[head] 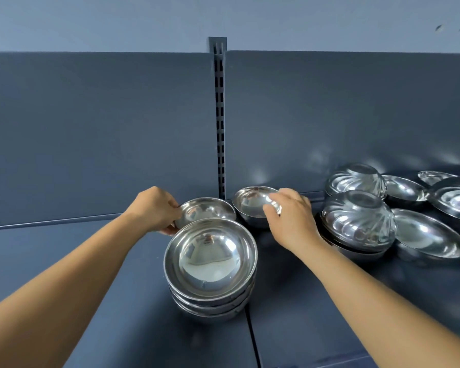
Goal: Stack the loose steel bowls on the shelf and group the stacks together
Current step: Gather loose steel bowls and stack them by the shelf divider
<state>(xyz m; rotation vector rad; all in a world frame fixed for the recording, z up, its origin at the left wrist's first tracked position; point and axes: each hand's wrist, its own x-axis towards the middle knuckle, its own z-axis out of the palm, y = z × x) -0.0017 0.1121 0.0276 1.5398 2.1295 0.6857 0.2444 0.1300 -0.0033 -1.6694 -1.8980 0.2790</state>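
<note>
A stack of several plain steel bowls (210, 264) stands on the dark shelf (64, 261) in the middle foreground. Just behind it sits a single steel bowl (207, 209); my left hand (154, 208) grips its left rim, thumb under the edge. A second loose bowl (252, 204) sits to the right by the back panel, tilted a little toward me. My right hand (290, 216) pinches its right rim with curled fingers. To the right lie two upside-down fluted bowls (359, 221) and several shallow steel plates (428, 232).
A slotted upright post (219, 123) divides the shelf's dark back panel. A seam (252, 338) runs front to back between two shelf boards, under the stack's right side. More fluted dishes (454, 197) crowd the far right edge.
</note>
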